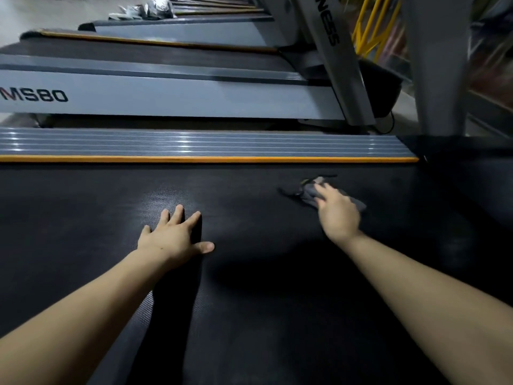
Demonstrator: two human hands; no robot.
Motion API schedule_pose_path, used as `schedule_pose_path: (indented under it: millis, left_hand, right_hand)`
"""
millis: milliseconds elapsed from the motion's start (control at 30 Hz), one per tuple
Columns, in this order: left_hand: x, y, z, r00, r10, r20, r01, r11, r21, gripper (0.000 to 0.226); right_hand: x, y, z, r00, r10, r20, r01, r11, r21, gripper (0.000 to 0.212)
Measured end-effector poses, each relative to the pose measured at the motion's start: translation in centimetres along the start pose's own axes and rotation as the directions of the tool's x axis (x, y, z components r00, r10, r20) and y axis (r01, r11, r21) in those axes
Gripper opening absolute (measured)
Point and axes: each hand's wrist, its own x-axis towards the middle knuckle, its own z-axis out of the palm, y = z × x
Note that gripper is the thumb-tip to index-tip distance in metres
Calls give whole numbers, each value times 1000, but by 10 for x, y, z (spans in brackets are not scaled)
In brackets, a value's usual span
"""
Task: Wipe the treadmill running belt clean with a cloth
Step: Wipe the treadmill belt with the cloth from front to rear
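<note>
Two bare arms reach over a black treadmill belt [249,287]. The left hand [173,237] lies flat on the belt, fingers straight and spread, holding nothing. The right hand [337,212] presses a grey cloth [313,191] onto the belt near the far orange-edged rail [194,145]; blurred, its fingers seem mostly straight. Another treadmill [166,95] stands beyond.
</note>
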Motion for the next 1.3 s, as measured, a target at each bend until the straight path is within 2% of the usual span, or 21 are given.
schedule_pose_path:
  millis: [100,167,200,233,300,367,433,500,567,667,767,867,967,1033,1133,1200,1300]
  left_hand:
    - [-11,0,5,988,46,-147,-35,997,71,78]
    - [-22,1,6,965,77,-251,-49,992,119,65]
    - [-27,2,6,968,64,-244,-38,993,108,62]
    - [-30,2,5,976,39,-214,-24,997,73,60]
    - [-35,1,1,987,4,-160,-4,1000,-2,56]
    - [-37,2,-4,986,43,-163,-43,999,7,50]
    - [-37,2,-5,986,81,-144,-75,996,46,57]
    - [-35,4,-5,997,65,-29,-66,998,-25,83]
    - [-37,6,0,996,65,68,-63,997,-41,107]
    - [-42,11,10,996,74,53,-74,997,6,112]
    - [-43,12,19,998,59,11,-58,998,-12,113]
    - [-43,11,19,998,52,21,-52,999,-14,112]
    - [-43,11,20,999,43,19,-43,999,-25,111]
    - [-43,11,20,999,42,16,-42,999,-15,114]
    - [-43,11,19,999,28,29,-27,999,-24,116]
    - [-43,10,18,999,26,28,-25,999,-33,116]
    - [-47,11,18,999,33,17,-32,999,-33,114]
  right_hand:
    - [-6,-12,-4,985,164,-53,-167,984,-56,36]
    - [-20,-56,7,981,182,-65,-185,982,-41,26]
    - [-26,-81,16,985,161,-58,-162,987,-8,21]
    - [-33,-107,27,994,105,-29,-105,994,18,18]
    - [-54,-157,47,987,-143,73,142,990,16,23]
    - [-70,-175,51,911,-363,194,351,932,93,36]
    - [-63,-150,38,875,-430,222,401,901,165,42]
    - [-53,-99,23,911,-354,214,334,934,124,43]
    - [-38,-41,3,970,-174,170,159,982,100,43]
    - [-31,4,-18,989,90,118,-96,994,47,41]
    - [-37,-22,-14,974,218,60,-217,976,-18,40]
    - [-41,-71,5,984,174,40,-173,985,-22,37]
    - [-51,-127,30,988,-85,132,85,996,7,36]
    - [-67,-156,43,940,-282,190,276,959,62,38]
    - [-69,-140,35,862,-429,270,389,901,193,43]
    - [-54,-98,23,879,-399,262,367,916,163,44]
    - [-28,-20,1,975,-125,186,109,990,93,45]
